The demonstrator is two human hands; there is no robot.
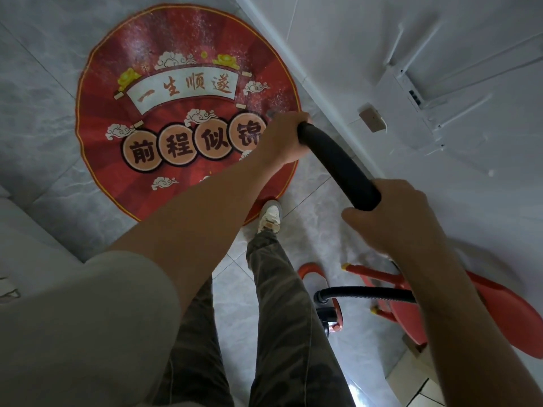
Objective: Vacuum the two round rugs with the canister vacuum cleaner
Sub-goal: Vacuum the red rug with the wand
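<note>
Left hand (283,139) grips the far end of the black wand (338,165), fingers curled round it, held above the right edge of the rug (164,113). Right hand (390,215) grips the near end, fingers wrapped round the tube. Bare black section shows between the two hands.

Wand long axis: diagonal, from the right hand up and left to the left hand, roughly parallel to the base of the white wall (382,54). Far end points at the rug's right edge. The tip is hidden behind the left hand; cannot tell whether it touches the rug.

Rug: round, red, flat on the grey tiled floor (44,113), right edge near the wall base. One shoe (270,215) has its toe on the rug's near edge.

Canister vacuum (330,315): orange-red, on the floor just right of the legs, under the right forearm. Ribbed black hose (361,292) leaves it to the right and goes behind that forearm.

Red stool (505,312) is just beyond the canister, by the wall. White router (411,95) and a socket (372,120) are on the wall.
</note>
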